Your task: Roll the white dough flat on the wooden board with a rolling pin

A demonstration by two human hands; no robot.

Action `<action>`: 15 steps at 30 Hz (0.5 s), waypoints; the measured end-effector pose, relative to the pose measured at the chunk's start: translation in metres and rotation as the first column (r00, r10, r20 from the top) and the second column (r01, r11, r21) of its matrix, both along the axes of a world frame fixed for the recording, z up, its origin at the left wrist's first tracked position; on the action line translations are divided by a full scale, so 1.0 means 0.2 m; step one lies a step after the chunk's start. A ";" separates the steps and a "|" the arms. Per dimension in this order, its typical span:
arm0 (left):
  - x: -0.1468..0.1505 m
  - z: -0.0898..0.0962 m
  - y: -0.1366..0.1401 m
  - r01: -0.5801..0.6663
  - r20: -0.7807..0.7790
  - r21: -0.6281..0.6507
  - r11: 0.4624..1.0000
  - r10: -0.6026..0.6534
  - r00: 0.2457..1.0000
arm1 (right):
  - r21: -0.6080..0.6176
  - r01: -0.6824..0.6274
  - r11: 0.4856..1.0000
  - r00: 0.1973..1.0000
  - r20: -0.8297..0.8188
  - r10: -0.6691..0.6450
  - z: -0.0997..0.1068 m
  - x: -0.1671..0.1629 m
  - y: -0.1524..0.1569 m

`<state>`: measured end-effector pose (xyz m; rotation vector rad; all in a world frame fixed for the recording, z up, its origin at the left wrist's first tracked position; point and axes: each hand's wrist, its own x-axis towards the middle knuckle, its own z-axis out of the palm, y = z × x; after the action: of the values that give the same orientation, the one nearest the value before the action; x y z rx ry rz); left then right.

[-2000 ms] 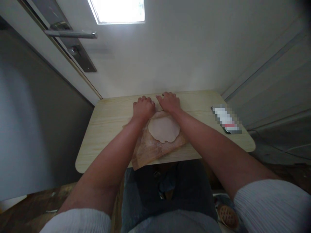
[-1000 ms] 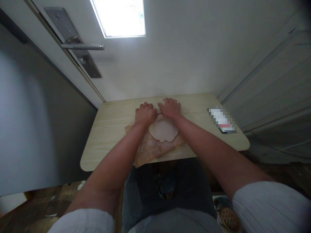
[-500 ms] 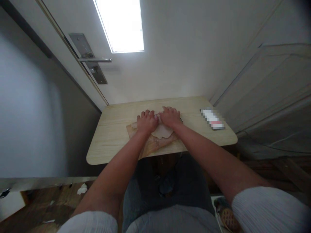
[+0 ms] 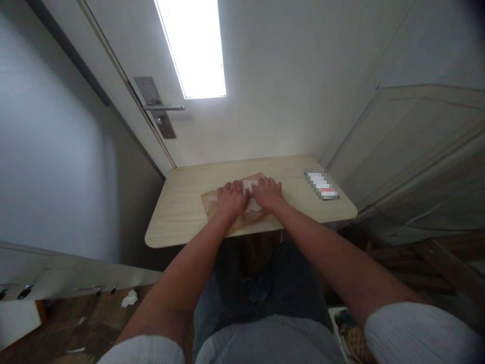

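A flat, pale sheet of dough (image 4: pixel 252 204) lies on a brownish board (image 4: pixel 207 203) on the small table. My left hand (image 4: pixel 232 197) presses on the dough's left side, its fingers bent over and its thumb turned inward. On the other side, my right hand (image 4: pixel 268 192) grips the dough's upper right part, its thumb close to the left one. Between the two thumbs a pale part of the dough shows. A short, pale strip sticks out left of my left hand; its kind is unclear. Both palms hide what lies under them.
The light wooden table (image 4: pixel 170 217) stands against a white door (image 4: pixel 265 116) with a metal handle (image 4: pixel 164 107). A blurred-out flat item (image 4: pixel 322 184) lies at the table's right end. Crumpled white paper (image 4: pixel 130 298) is on the floor at left.
The view has shifted. My hands have drawn slightly back toward me over the dough, and more of the board's far corner shows beyond them.
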<state>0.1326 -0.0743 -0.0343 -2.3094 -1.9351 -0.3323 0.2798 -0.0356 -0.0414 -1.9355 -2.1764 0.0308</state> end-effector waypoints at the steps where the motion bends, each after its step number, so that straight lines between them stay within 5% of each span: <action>1: 0.00 0.00 -0.01 0.002 0.000 0.003 1.000 -0.002 1.000 | -0.008 -0.007 1.000 1.000 0.004 0.007 0.01 0.00 -0.02; 9: -0.01 -0.03 -0.07 0.041 0.002 0.021 0.999 -0.041 0.999 | 0.000 -0.004 1.000 1.000 -0.006 0.004 0.00 0.03 -0.10; 15: -0.03 -0.02 -0.03 0.081 -0.007 -0.012 0.997 -0.081 0.997 | -0.139 0.008 0.990 1.000 -0.027 -0.012 0.05 0.04 -0.01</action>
<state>0.1261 -0.0813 -0.0388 -2.3975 -1.8488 -0.3208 0.2885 -0.0373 -0.0313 -2.0059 -2.1997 0.2122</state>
